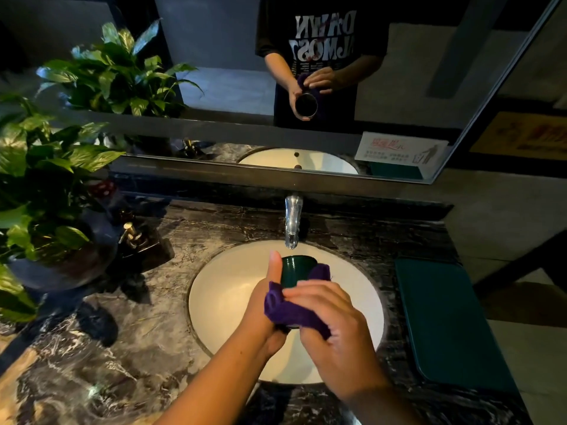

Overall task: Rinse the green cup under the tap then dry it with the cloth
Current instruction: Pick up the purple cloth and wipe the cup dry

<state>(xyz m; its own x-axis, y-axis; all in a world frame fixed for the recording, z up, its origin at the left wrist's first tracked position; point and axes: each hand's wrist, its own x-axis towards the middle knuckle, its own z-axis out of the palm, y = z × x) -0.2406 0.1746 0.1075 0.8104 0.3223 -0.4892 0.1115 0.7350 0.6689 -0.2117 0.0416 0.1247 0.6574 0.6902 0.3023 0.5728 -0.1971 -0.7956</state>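
Setting: dark veined marble counter (129,348) is seen from above, with a round white sink basin (227,302) set into it and a wide wall mirror (399,87) behind.
Tap: a chrome spout (292,223) is mounted at the far edge of the basin; no water is seen running from it.
Cup: the dark green round cup (297,269) is held over the basin, just near of the spout, tilted with its mouth turned away from the camera.
Left hand: the left hand (264,305) is closed around the cup's left side, the thumb raised along the rim.
Right hand: the right hand (334,326) is closed on a purple towelling cloth (291,311), which is pressed against the near side of the cup and wrapped partly round its right side.
Left of basin: leafy green potted plants (46,179) and a dark soap dispenser with a brass pump (135,237) are stood on the counter.
Right of basin: a flat teal tray (451,326) is laid on the counter.
Mirror: the hands, cup and cloth are reflected, and a small white sign (399,151) is fixed at the lower right corner.
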